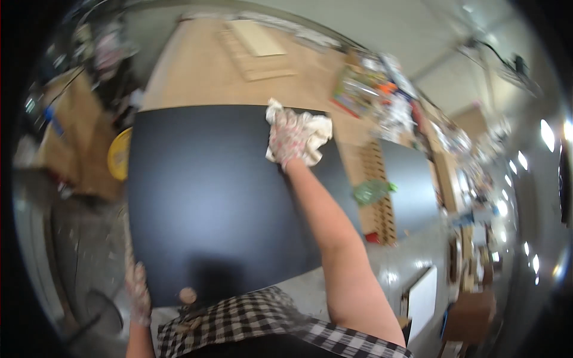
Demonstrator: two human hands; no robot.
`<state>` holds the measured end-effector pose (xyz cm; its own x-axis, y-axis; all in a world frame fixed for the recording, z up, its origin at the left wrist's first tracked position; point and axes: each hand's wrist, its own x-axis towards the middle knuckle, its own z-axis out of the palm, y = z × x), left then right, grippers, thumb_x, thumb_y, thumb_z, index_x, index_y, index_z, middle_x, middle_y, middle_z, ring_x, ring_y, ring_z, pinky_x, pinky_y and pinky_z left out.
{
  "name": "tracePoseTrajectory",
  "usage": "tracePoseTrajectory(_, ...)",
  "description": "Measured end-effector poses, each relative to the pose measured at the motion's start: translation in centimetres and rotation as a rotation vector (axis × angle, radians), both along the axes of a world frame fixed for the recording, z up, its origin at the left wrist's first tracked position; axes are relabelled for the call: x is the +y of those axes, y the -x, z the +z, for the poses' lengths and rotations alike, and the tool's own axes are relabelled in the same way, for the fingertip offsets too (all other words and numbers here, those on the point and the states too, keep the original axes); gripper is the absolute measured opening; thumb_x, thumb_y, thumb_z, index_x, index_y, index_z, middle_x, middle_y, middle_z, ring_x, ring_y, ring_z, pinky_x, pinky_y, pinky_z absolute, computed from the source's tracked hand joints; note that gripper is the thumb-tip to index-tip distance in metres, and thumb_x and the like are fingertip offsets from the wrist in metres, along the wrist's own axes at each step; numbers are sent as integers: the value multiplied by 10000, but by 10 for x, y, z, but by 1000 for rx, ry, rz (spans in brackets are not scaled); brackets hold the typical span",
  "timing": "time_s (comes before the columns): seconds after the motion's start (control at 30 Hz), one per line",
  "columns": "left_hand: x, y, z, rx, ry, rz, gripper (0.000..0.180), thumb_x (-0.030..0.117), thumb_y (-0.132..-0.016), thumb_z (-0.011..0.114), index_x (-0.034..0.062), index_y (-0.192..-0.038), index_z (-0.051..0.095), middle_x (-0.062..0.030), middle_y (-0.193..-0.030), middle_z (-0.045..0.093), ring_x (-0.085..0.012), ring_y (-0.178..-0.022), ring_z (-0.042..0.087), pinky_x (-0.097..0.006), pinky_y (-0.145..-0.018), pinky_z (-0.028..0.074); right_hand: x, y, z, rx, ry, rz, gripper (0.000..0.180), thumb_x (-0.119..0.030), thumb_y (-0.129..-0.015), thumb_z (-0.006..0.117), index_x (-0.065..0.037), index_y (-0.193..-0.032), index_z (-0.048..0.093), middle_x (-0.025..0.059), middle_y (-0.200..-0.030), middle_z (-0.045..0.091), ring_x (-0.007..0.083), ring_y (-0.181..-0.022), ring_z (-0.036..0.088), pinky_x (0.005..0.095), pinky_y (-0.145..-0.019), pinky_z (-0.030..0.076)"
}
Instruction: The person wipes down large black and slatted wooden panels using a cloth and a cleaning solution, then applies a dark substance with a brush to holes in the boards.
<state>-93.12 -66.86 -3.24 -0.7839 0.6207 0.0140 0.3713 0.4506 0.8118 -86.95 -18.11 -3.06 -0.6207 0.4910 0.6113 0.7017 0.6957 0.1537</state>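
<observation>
A large matte black panel [209, 161] lies flat in front of me, with a soft light reflection on its surface. Near its far right corner, my right hand [286, 136], in a light glove with a red pattern, presses down on a crumpled off-white cloth [316, 140]. The cloth bunches around the fingers and overlaps the far edge. At the near left corner, my left hand [138, 292], gloved alike, is closed against the panel's side edge; part of it is hidden and blurred. A small round tan spot [188, 295] shows on the panel's near edge.
Beyond the panel, flat wooden boards [256, 51] lie on a brown tabletop [191, 71]. To the right are a green plastic bottle [371, 191], a cardboard strip with holes [382, 203] and another dark panel [409, 185]. A yellow round container [119, 155] and a cardboard box [77, 131] stand left.
</observation>
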Motion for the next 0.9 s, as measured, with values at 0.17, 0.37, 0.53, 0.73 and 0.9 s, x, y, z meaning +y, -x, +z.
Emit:
tracePoseTrajectory(0.17,1,5,0,-327,13,115,596,288,-969,449,-20,-1465,330,-165,-1507,363,-247,-1382,358,-349,-1139,251,-120,134,-8,-50,263,474,396,-274,-898,523,-84,-1244,552,139,-1294,537,339,-1227,477,499,-1035,352)
tracePoseTrajectory(0.37,-27,-9,-32,146,-208,323,561,256,-1024,354,22,-1513,209,-141,-1507,346,-256,-1354,386,-388,-1145,260,-304,66,16,-174,451,1206,347,-182,-843,573,-76,-1173,592,144,-1233,544,372,-1241,444,516,-1016,370)
tracePoseTrajectory(0.53,-12,-15,-36,-267,-668,255,520,243,-1032,395,23,-1487,274,-128,-1505,348,-259,-1349,387,-389,-1123,297,-308,-57,36,-498,510,1383,415,-148,-773,626,-117,-1187,613,97,-1296,519,340,-1270,440,518,-1027,403)
tracePoseTrajectory(0.73,-23,-3,-33,68,-175,-72,496,195,-973,550,-29,-1395,419,-165,-1432,457,-234,-1308,450,-330,-1096,342,-222,-227,10,-394,456,778,573,-143,-829,557,-117,-1394,467,143,-1456,417,378,-1357,376,523,-1101,323)
tracePoseTrajectory(0.9,-24,2,-26,-182,-340,-95,526,202,-967,555,-6,-1426,401,-164,-1407,490,-230,-1309,449,-323,-1091,339,-244,-222,-10,-122,377,254,408,-120,-940,478,-79,-1343,526,134,-1388,498,320,-1262,489,437,-1076,374)
